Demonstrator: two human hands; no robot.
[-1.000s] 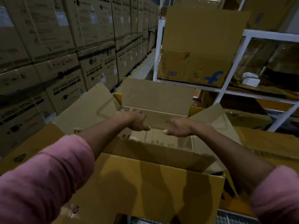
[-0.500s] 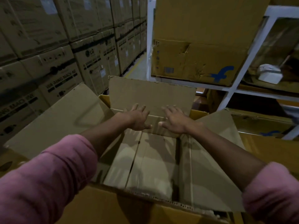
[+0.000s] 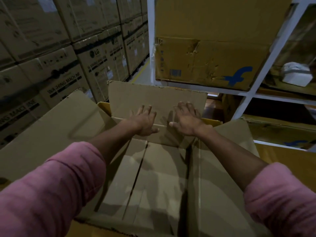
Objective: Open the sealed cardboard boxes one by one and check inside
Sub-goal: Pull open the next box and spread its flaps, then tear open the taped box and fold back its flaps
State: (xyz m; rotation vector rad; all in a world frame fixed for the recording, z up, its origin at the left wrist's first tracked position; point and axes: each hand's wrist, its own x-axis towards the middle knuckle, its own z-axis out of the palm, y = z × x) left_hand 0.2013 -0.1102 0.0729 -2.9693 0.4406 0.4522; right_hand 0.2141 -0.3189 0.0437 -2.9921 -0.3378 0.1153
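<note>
Open cardboard box, directly below the camera, its floor showing only bare bottom flaps. The far flap stands upright at the far rim. Left hand and right hand lie side by side, palms against the flap's inner face, fingers straight and spread, thumbs turned inward just above the fold. Pink sleeves cover both upper arms. Left: stacked washing-machine cartons. Right: white shelving bearing a dented carton.

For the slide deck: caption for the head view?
Both hands, left hand and right hand, press the far flap of an open cardboard box.
</note>
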